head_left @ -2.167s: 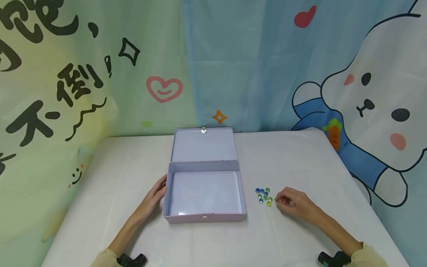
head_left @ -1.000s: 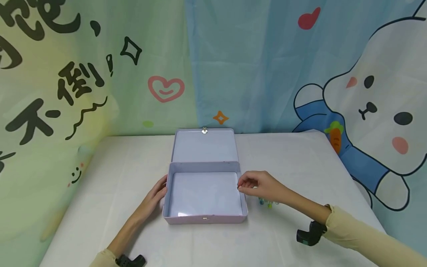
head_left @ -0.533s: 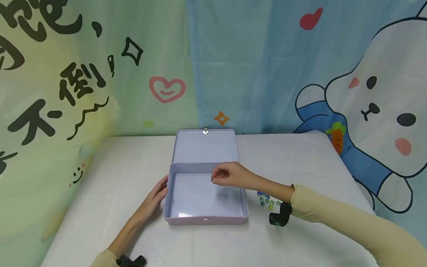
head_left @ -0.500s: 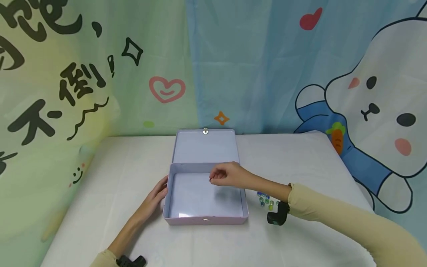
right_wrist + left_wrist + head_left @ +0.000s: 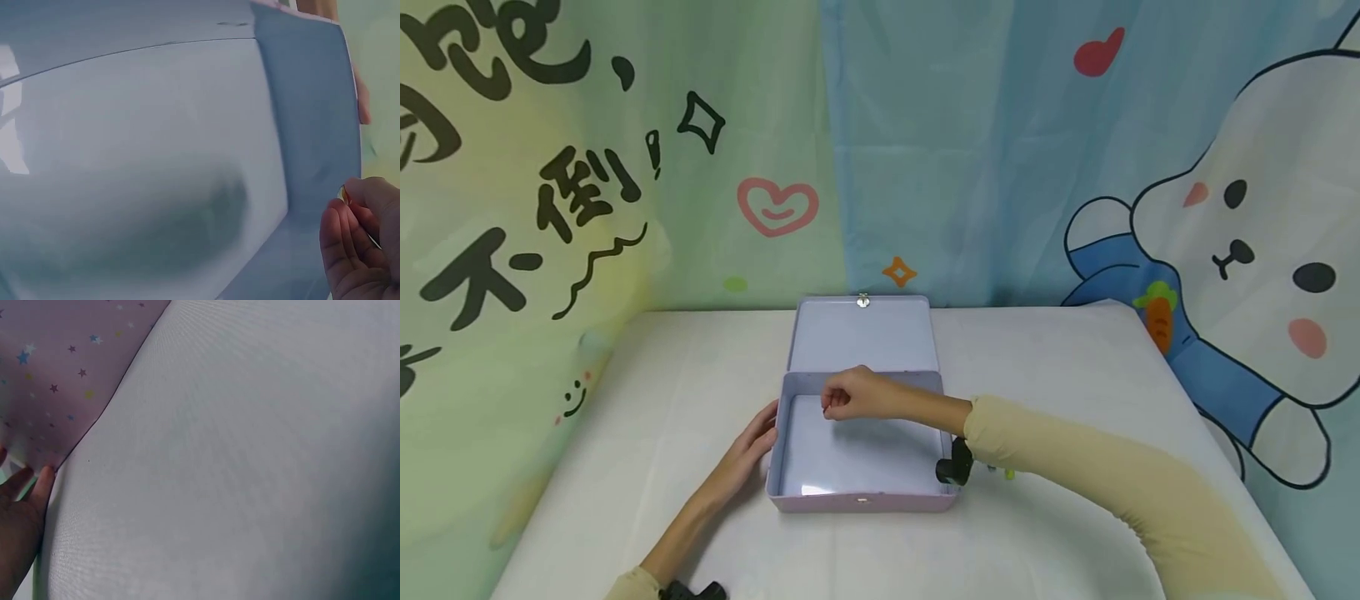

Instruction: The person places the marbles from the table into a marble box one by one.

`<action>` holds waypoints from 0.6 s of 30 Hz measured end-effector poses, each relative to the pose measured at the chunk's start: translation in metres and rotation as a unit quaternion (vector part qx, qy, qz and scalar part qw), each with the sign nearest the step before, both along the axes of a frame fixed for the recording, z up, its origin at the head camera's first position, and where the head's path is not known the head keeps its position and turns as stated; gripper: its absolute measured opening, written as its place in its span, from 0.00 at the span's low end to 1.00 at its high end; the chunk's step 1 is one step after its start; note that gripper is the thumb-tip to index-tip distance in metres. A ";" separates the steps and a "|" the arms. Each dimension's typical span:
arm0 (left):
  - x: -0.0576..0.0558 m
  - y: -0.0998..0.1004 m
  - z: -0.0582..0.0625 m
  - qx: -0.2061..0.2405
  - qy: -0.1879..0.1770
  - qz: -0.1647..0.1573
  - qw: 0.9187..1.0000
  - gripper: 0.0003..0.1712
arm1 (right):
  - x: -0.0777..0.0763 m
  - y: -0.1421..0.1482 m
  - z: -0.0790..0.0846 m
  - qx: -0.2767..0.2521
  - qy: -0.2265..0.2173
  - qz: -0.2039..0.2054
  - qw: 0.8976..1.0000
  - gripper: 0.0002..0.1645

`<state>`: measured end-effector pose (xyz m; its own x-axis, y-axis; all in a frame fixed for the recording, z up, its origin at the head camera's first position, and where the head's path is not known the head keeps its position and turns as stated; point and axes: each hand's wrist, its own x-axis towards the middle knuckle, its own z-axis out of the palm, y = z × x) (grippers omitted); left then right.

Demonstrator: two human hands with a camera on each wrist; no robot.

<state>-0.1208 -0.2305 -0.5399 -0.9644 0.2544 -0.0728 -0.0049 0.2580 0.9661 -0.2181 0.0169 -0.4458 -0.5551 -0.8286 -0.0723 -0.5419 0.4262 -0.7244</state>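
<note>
A lilac metal box [image 5: 861,503] stands on the table with its lid folded back; stars decorate its outer wall in the left wrist view. My left hand [image 5: 741,454] rests against the box's left side, fingers extended along the wall. Over the far left part of the box's inside, my right hand [image 5: 857,393] pinches a small glass marble [image 5: 343,195] between thumb and fingertips; it looks clear with amber. Right of the box, a yellow-green marble [image 5: 1009,474] shows below my right sleeve, which hides most of the other marbles.
A white cloth [image 5: 850,554] covers the table. The raised lid [image 5: 861,335] leans back behind the box, near a printed curtain [image 5: 917,150]. My right sleeve [image 5: 1097,458] crosses the table's right side, and a black wrist camera [image 5: 953,465] hangs by the box's right wall.
My right hand has carried the marble from the group on the right, over the box's right wall, to the inside's far left. My left hand has stayed at the box's left side.
</note>
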 end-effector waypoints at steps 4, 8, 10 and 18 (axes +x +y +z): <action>0.000 0.000 0.001 -0.003 -0.001 -0.002 1.000 0.31 | -0.001 -0.018 -0.005 0.020 0.016 0.018 0.999 0.03; -0.001 0.000 0.000 -0.008 -0.004 -0.002 1.000 0.31 | -0.001 -0.033 -0.006 0.047 0.033 0.023 0.998 0.04; 0.000 0.000 0.000 -0.008 -0.006 -0.001 1.000 0.31 | 0.000 -0.040 -0.004 0.056 0.031 0.014 0.998 0.03; 0.000 0.000 0.001 -0.010 -0.004 -0.005 1.000 0.30 | -0.003 -0.061 0.002 0.087 0.033 -0.023 0.995 0.06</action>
<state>-0.1210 -0.2300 -0.5391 -0.9609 0.2632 -0.0862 -0.0103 0.2771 0.9608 -0.2210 -0.0444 -0.4442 -0.6007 -0.7804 -0.1736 -0.5631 0.5671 -0.6011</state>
